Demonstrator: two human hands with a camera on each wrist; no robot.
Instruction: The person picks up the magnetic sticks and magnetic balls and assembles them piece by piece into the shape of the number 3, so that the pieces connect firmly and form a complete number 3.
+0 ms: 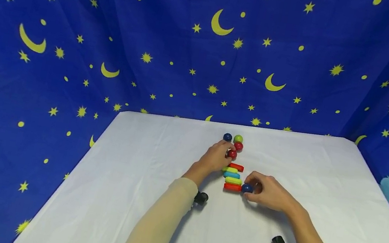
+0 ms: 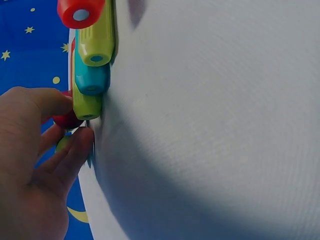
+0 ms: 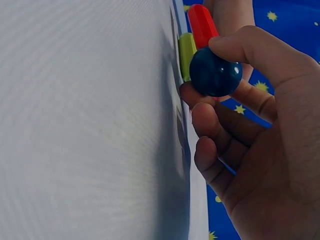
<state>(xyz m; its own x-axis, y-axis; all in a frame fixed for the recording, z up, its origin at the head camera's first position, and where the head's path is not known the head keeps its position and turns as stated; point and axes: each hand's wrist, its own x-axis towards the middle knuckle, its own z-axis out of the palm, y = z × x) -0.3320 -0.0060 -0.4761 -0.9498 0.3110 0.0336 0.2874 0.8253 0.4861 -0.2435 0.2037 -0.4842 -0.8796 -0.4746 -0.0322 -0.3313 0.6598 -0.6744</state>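
Note:
My right hand point(image 1: 271, 192) pinches a dark blue ball point(image 3: 216, 71) between thumb and fingers, at the right end of the nearest red stick point(image 1: 232, 187). Whether ball and stick touch, I cannot tell. Farther off, my left hand point(image 1: 216, 156) has its thumb and fingers around a red ball point(image 1: 232, 154). Between the hands lie several short plastic sticks side by side: a yellow-green one point(image 1: 233, 181), a light blue one point(image 1: 232, 175), another yellow-green one point(image 2: 86, 107) and a far red one point(image 1: 237, 167). Pale round discs show on some stick ends in the left wrist view.
Beyond my left hand sit a second dark blue ball point(image 1: 227, 137), a light green ball point(image 1: 238, 139) and another red ball point(image 1: 238, 146). A white cloth covers the table point(image 1: 122, 178). A blue curtain point(image 1: 177, 40) with yellow moons and stars rises behind it.

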